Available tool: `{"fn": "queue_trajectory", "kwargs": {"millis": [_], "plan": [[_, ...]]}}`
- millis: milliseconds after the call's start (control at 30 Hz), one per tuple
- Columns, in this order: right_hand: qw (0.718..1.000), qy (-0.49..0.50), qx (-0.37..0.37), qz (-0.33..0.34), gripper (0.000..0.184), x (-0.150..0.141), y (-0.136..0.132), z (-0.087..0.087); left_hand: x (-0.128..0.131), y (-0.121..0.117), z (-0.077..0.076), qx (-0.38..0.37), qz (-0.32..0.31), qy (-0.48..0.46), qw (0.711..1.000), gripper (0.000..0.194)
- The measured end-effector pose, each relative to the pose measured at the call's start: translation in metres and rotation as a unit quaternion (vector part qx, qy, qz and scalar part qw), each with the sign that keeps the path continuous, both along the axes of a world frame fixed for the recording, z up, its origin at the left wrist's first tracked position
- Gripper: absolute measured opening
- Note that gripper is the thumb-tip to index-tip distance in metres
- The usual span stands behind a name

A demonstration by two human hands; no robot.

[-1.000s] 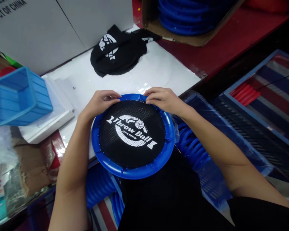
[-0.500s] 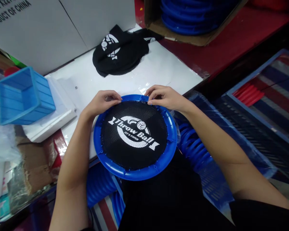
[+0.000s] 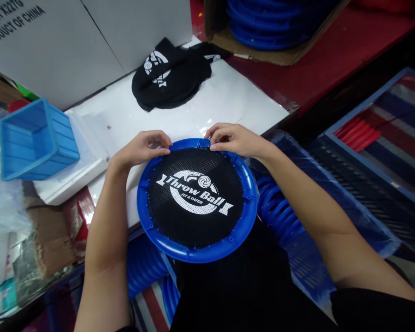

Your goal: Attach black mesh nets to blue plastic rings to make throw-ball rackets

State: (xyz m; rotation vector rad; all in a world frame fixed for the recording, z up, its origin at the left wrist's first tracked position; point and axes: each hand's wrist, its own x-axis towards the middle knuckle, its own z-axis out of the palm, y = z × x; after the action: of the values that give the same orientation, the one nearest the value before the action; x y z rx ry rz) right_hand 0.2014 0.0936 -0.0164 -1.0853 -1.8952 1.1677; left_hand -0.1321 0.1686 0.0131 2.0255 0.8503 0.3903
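Note:
A round blue plastic ring (image 3: 146, 207) with a black mesh disc (image 3: 173, 221) across it lies tilted in front of me, partly over the table's near edge. White "Throw Ball" print marks the mesh. My left hand (image 3: 148, 145) pinches the ring's far rim at the upper left, thumb on the inner side. Closed on the same far rim, to the right, is my right hand (image 3: 230, 138), thumb and fingers at the mesh's edge. Small pegs stand around the ring. Farther back, a stack of black printed mesh discs (image 3: 180, 87) rests on the white tabletop (image 3: 242, 99).
To the left, a light-blue bin (image 3: 38, 140) stands on a white slab. A large white carton (image 3: 90, 41) is at the back. Blue rings (image 3: 263, 27) fill a cardboard box at the back right. More blue rings (image 3: 280, 207) sit in a crate by my right arm. Red pieces (image 3: 358, 133) lie farther right.
My left hand has slid slightly left along the rim. The ring has shifted a little right and down in view; the right hand keeps its place on the rim.

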Motion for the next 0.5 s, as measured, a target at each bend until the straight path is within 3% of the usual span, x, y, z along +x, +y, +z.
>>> {"fn": "queue_trajectory", "kwargs": {"millis": [233,500], "plan": [[1.0,-0.007,0.008,-0.003,0.023,0.0,0.002,-0.002,0.009,-0.007,-0.004,0.071,0.051,-0.015,0.996,0.021],[1.0,-0.009,0.025,-0.009,0.022,-0.001,0.0,-0.003,0.016,-0.009,-0.01,0.082,0.062,-0.009,0.995,0.022]]}}
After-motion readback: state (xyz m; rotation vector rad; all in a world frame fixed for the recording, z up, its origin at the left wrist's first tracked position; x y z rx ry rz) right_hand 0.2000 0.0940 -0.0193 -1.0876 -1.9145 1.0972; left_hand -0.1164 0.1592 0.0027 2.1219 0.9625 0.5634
